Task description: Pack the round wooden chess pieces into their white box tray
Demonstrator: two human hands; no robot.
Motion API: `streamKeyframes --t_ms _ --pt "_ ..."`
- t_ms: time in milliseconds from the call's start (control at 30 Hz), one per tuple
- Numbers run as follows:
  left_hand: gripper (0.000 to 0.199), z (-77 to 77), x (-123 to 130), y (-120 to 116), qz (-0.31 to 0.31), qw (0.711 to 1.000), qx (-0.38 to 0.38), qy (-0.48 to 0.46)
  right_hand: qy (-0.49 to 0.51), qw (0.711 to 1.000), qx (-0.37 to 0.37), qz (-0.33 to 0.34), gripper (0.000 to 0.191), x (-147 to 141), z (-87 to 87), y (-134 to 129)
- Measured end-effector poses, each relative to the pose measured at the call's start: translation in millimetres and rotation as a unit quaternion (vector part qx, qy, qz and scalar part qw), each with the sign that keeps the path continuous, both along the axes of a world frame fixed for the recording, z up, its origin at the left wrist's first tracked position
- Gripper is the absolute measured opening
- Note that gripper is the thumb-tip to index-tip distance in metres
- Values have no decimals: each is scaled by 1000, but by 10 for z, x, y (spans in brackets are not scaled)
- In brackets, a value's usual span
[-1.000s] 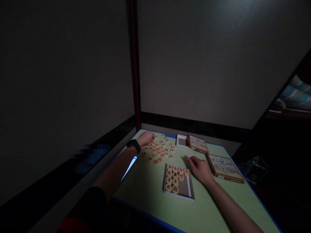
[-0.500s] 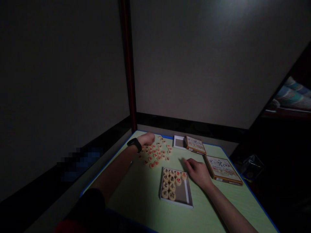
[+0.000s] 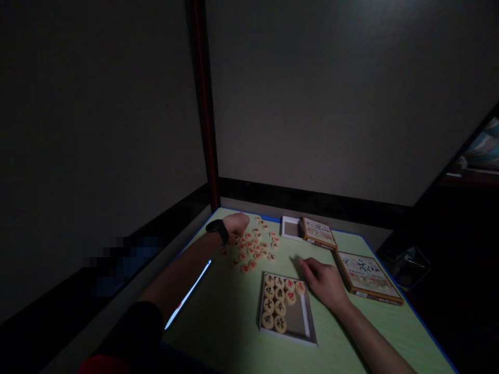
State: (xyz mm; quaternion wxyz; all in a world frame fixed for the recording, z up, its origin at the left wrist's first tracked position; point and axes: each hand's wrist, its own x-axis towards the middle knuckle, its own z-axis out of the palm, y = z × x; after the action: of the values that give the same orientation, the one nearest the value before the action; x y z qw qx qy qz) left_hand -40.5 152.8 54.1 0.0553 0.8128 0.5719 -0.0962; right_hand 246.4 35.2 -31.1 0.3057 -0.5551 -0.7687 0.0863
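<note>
My left hand [image 3: 236, 223], with a dark watch on its wrist, reaches over the far left of a loose spread of xiangqi pieces [image 3: 250, 250] with red and black characters. Its fingers point away and are hidden behind the hand, so a held piece cannot be made out. On the table to the right rests my right hand [image 3: 323, 280], a finger and thumb loosely extended and nothing seen in it. Just left of it lies an open shallow box [image 3: 311, 322], partly filled with rows of pieces, mostly black-marked on the left and red-marked at the upper right.
A second tray [image 3: 286, 236] stands at the table's back edge, a printed box lid [image 3: 318, 232] against it. Another printed box [image 3: 368, 275] lies to the right. A lit phone-like edge [image 3: 189, 293] shows beside my left forearm. Walls [image 3: 312, 104] border the green table [image 3: 222, 311].
The view has shifted slightly, and a bright screen edge now shows beside my left forearm. Both hands stay at nearly the same places; the pieces in the box look unchanged.
</note>
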Motion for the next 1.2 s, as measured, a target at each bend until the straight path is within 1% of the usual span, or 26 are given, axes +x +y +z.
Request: streamKeyframes --t_ms 133,233,300,367,433,567,633,733,833,900,967,1033,1067,1100,1133,1200 --pt "22 78 -7 49 -3 1000 18 -8 -1 1000 5 -2 63 2 -15 4" --pt "20 138 -2 188 1 999 42 -18 1 1000 4 -5 62 -4 -21 9" --pt "22 136 15 295 1 998 52 -23 9 1000 1 -1 60 -7 -24 10" --pt "24 89 35 388 2 998 50 -24 17 1000 0 4 59 -9 -27 10" --pt "26 11 51 454 3 999 41 -24 21 1000 2 2 58 -11 -31 8" --pt "29 -136 58 510 3 999 29 -24 20 1000 5 -6 56 -17 -34 9" --pt "29 -167 64 502 6 999 34 -22 20 1000 4 -8 55 -23 -36 13" --pt "28 -155 87 450 13 999 46 -19 25 1000 -1 -9 56 -29 -39 20" --pt "27 -80 134 355 17 998 62 -25 36 999 -5 -8 59 -29 -32 24" --pt "24 -4 204 255 6 996 81 -41 55 998 -5 -17 61 -27 -12 25" --pt "23 71 332 102 -21 992 104 -66 88 995 0 -39 60 -32 27 24" --pt "25 118 518 -119 -59 985 128 -97 150 987 4 -63 59 -49 85 19" --pt "24 124 623 -253 -82 980 139 -118 200 977 1 -68 57 -64 122 15" --pt "22 119 727 -399 -122 964 160 -171 263 963 -9 -65 56 -83 162 8" --pt "20 102 825 -550 -152 949 169 -218 334 941 -26 -50 55 -106 204 -1" --pt "18 47 978 -834 -173 926 181 -285 468 881 -76 3 59 -159 284 -25"
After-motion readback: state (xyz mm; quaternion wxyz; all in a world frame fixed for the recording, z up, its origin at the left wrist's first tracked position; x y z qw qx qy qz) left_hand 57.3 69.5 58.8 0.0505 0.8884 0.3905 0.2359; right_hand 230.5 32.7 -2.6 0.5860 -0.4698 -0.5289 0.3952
